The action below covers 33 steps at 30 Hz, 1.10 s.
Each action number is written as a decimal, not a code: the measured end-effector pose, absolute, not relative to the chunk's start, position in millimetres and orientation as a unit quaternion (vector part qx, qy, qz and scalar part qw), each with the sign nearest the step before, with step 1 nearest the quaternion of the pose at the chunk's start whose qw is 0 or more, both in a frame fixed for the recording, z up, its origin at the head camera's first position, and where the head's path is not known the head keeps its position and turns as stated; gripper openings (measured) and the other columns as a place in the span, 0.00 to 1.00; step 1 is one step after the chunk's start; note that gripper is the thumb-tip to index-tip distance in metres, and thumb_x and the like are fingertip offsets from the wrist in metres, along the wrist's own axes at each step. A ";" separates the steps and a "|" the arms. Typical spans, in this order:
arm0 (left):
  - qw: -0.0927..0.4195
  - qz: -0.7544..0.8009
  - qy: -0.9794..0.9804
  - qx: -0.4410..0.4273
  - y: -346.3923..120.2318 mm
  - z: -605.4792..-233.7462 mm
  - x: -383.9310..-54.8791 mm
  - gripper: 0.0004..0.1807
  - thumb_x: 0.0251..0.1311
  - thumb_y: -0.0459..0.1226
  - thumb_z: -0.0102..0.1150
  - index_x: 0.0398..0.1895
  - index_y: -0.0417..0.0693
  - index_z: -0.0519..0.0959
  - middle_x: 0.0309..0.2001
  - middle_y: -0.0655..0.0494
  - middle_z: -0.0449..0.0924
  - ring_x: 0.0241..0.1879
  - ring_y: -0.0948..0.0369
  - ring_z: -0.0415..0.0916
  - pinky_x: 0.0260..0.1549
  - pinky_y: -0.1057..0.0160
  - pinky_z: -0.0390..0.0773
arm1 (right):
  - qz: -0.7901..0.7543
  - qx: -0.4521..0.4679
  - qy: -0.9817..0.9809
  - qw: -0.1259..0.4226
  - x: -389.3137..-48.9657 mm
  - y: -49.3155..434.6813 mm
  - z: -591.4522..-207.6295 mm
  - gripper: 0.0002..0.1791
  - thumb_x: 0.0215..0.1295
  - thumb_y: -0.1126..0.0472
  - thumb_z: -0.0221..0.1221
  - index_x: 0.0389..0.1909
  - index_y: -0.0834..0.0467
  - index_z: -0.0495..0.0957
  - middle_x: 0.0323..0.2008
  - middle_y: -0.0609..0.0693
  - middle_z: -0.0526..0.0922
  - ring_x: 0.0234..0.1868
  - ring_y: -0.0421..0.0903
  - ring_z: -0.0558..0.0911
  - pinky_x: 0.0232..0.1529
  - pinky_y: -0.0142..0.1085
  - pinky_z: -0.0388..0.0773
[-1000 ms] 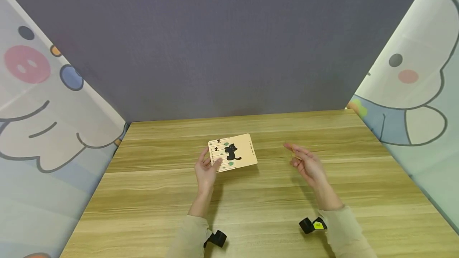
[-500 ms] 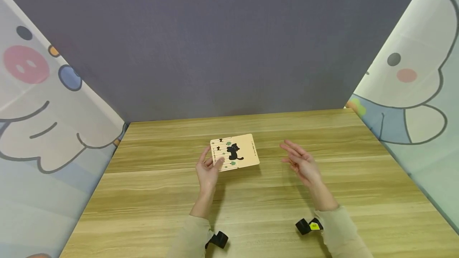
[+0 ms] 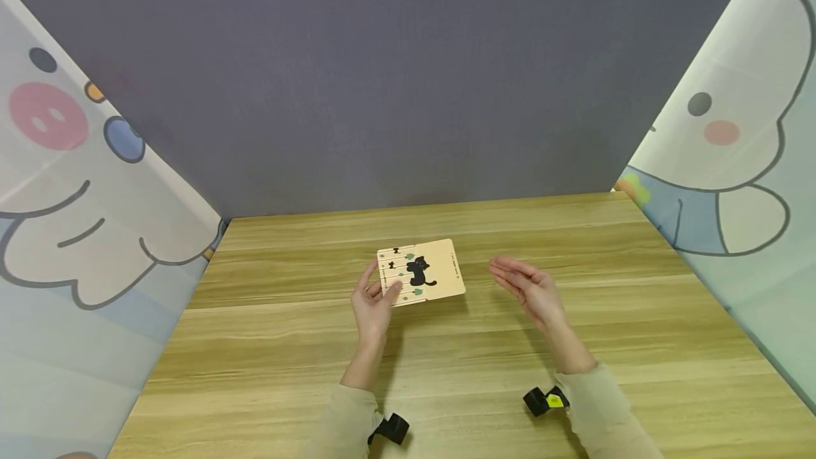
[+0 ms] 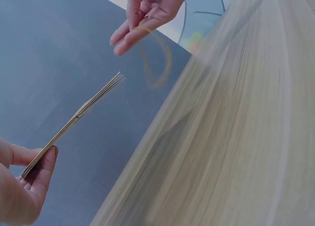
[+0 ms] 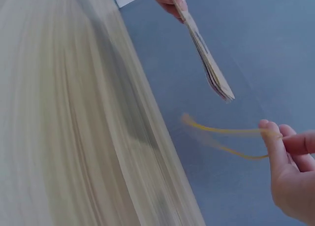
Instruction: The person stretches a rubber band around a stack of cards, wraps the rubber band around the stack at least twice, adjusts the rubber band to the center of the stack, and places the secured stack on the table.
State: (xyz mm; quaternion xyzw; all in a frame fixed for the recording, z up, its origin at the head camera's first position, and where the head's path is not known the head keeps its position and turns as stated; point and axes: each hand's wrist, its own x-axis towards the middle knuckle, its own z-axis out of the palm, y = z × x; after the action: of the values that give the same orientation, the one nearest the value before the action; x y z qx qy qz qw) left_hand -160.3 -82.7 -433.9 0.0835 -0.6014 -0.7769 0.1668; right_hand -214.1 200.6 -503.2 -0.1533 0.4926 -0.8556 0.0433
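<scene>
My left hand (image 3: 372, 314) grips a stack of thin cream cards (image 3: 440, 271) by its left end, thumb on top and fingers beneath. The top card shows a black cat, green leaves and dark stripes. Edge-on in the left wrist view, the stack (image 4: 88, 105) fans slightly at its free end. To the right, my right hand (image 3: 535, 296) pinches a yellow rubber band (image 5: 236, 131) between thumb and fingers. The band hangs as a blurred loop off the fingertips, apart from the cards. In the head view the band hardly shows.
Both hands are above a wood-grain table (image 3: 287, 360). A grey panel (image 3: 408, 91) rises at its back edge, with cartoon-printed walls (image 3: 115, 246) on either side. Small black wrist cameras (image 3: 397, 428) sit at the sleeves.
My right hand has come left toward the cards, its fingers closing together around the band. My left hand and the stack have drifted slightly right.
</scene>
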 end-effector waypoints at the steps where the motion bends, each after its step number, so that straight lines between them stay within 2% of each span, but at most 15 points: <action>1: 0.166 -0.778 -0.601 0.083 -82.6 -434.0 -160.4 0.31 0.45 0.18 0.57 0.57 0.36 0.66 0.39 0.30 0.76 0.32 0.51 0.80 0.28 0.67 0.82 | -0.853 -0.155 0.496 0.038 -215.9 201.2 -506.4 0.18 0.63 0.72 0.47 0.55 0.72 0.65 0.53 0.64 0.71 0.54 0.56 0.70 0.54 0.41 0.68; 6: 0.161 -0.782 -0.596 0.085 -82.0 -433.4 -160.0 0.31 0.45 0.18 0.57 0.57 0.36 0.65 0.39 0.31 0.76 0.32 0.51 0.80 0.29 0.66 0.82 | -0.831 -0.198 0.520 0.011 -208.2 195.9 -491.0 0.18 0.61 0.75 0.50 0.53 0.72 0.67 0.52 0.64 0.71 0.53 0.56 0.71 0.53 0.42 0.71; 12: 0.159 -0.783 -0.595 0.092 -81.1 -432.9 -159.2 0.31 0.45 0.18 0.57 0.57 0.37 0.66 0.39 0.31 0.76 0.32 0.51 0.80 0.28 0.65 0.82 | -0.803 -0.209 0.558 -0.036 -217.3 199.6 -506.9 0.19 0.57 0.78 0.51 0.51 0.72 0.68 0.51 0.65 0.72 0.50 0.57 0.74 0.45 0.44 0.77; 17: 0.163 -0.783 -0.594 0.088 -80.1 -432.3 -158.7 0.32 0.44 0.18 0.57 0.57 0.36 0.66 0.39 0.30 0.75 0.32 0.51 0.80 0.29 0.65 0.82 | -0.812 -0.199 0.544 -0.068 -222.0 199.3 -516.6 0.18 0.54 0.81 0.52 0.48 0.75 0.69 0.48 0.69 0.72 0.43 0.57 0.77 0.34 0.39 0.81; 21: 0.162 -0.783 -0.594 0.090 -79.3 -432.8 -158.6 0.32 0.44 0.18 0.57 0.57 0.36 0.66 0.39 0.30 0.75 0.32 0.51 0.80 0.29 0.65 0.82 | -0.822 -0.206 0.525 -0.081 -220.7 197.2 -513.9 0.18 0.53 0.81 0.53 0.47 0.74 0.70 0.44 0.65 0.76 0.37 0.51 0.79 0.29 0.33 0.81; 24: 0.162 -0.783 -0.594 0.090 -78.8 -433.5 -158.6 0.32 0.44 0.18 0.57 0.57 0.37 0.66 0.39 0.31 0.76 0.32 0.52 0.80 0.29 0.65 0.82 | -0.840 -0.229 0.487 -0.067 -212.2 191.6 -498.1 0.15 0.54 0.78 0.54 0.44 0.71 0.70 0.44 0.62 0.76 0.35 0.49 0.80 0.29 0.31 0.80; 29: 0.165 -0.780 -0.597 0.086 -78.2 -434.5 -158.5 0.32 0.44 0.18 0.58 0.57 0.36 0.66 0.38 0.31 0.76 0.31 0.53 0.80 0.28 0.65 0.82 | -0.846 -0.243 0.473 -0.049 -198.1 184.0 -476.2 0.07 0.56 0.76 0.55 0.35 0.65 0.73 0.45 0.55 0.70 0.34 0.45 0.79 0.32 0.29 0.80; 33: 0.165 -0.780 -0.598 0.082 -77.9 -434.4 -158.1 0.31 0.44 0.18 0.57 0.57 0.35 0.66 0.39 0.31 0.76 0.32 0.53 0.80 0.29 0.65 0.82 | -0.822 -0.215 0.523 -0.065 -192.9 180.5 -469.7 0.04 0.56 0.69 0.58 0.33 0.64 0.76 0.38 0.51 0.74 0.31 0.41 0.78 0.34 0.29 0.80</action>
State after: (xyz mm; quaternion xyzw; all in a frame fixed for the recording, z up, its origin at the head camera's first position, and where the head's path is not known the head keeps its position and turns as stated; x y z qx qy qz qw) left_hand -158.1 -77.9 -434.4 0.0818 -0.5980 -0.7800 0.1653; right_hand -192.9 180.5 -469.7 -0.2151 0.5228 -0.8223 -0.0653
